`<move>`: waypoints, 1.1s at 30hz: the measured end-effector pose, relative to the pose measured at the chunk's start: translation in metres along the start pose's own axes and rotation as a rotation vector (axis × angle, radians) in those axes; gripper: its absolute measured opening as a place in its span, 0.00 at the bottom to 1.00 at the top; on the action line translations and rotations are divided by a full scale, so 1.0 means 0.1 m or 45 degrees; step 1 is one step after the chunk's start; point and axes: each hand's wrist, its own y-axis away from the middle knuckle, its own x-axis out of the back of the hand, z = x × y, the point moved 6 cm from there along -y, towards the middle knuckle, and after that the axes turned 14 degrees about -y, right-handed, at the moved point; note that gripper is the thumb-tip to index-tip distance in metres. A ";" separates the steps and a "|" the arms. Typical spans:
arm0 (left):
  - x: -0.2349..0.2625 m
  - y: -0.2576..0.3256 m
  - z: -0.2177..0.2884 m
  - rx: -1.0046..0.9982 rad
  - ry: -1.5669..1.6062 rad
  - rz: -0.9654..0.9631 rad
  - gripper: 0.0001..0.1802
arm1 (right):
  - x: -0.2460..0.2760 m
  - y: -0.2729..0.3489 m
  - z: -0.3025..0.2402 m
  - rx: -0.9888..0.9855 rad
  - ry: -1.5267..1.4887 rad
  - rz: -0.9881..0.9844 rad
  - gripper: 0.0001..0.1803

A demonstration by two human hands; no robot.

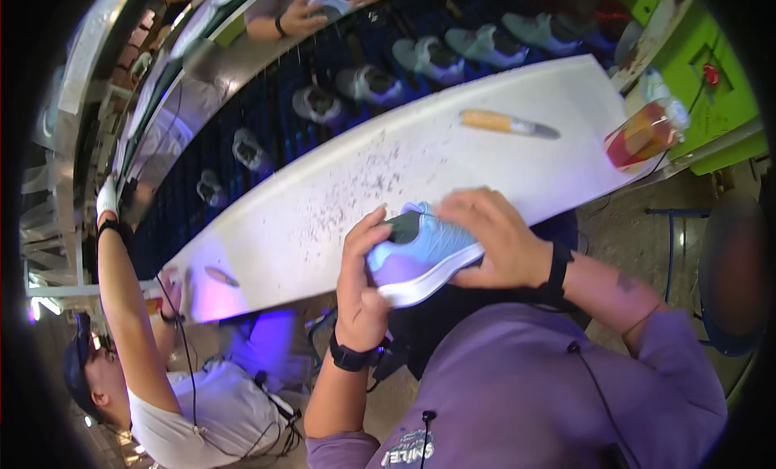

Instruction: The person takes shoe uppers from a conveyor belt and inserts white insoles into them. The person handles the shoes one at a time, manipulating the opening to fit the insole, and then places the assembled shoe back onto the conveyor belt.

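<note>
One blue shoe (424, 259) is held at the near edge of the counter (558, 170), my half-closed left hand (356, 283) gripping its heel, my right hand (503, 247) curled round its toe. Farther back lies a wooden-handled tool (508, 123).

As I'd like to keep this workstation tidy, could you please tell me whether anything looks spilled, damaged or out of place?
Yes: dark specks are scattered over the middle of the white worktop, standing out against its pale surface; whether debris or stains, I cannot tell. The blue shoe shows no obvious damage.
</note>
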 end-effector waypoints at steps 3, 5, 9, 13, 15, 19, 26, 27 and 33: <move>0.01 0.29 -0.01 0.000 -0.087 -0.013 0.41 | -0.21 0.10 0.19 -0.131 -0.145 -0.033 0.43; -0.01 0.40 -0.12 -0.004 -0.142 0.022 0.36 | -0.28 0.11 0.19 -0.146 -0.172 -0.090 0.43; -0.13 0.43 -0.31 0.017 -0.038 0.041 0.32 | -0.24 0.13 0.23 -0.096 -0.076 -0.068 0.42; 0.12 0.34 -0.33 0.053 -0.016 0.031 0.29 | -0.42 0.10 0.23 -0.187 -0.231 -0.158 0.42; 0.15 0.25 -0.32 0.068 -0.012 -0.001 0.28 | -0.49 0.14 0.30 -0.317 -0.264 -0.116 0.43; 0.03 -0.21 -0.14 -0.131 0.119 -0.162 0.33 | -0.14 0.19 0.29 -0.472 -0.433 0.073 0.43; 0.41 -0.61 0.28 -0.283 0.237 -0.093 0.38 | 1.29 -0.43 -0.15 -0.393 -0.501 -0.086 0.43; 0.62 -0.65 0.41 -0.421 0.048 0.041 0.34 | 1.60 -0.68 -0.27 -0.224 -0.306 -0.077 0.46; 1.68 -0.90 1.24 -0.943 0.011 0.620 0.32 | 3.41 -2.55 -1.59 0.561 0.467 0.637 0.33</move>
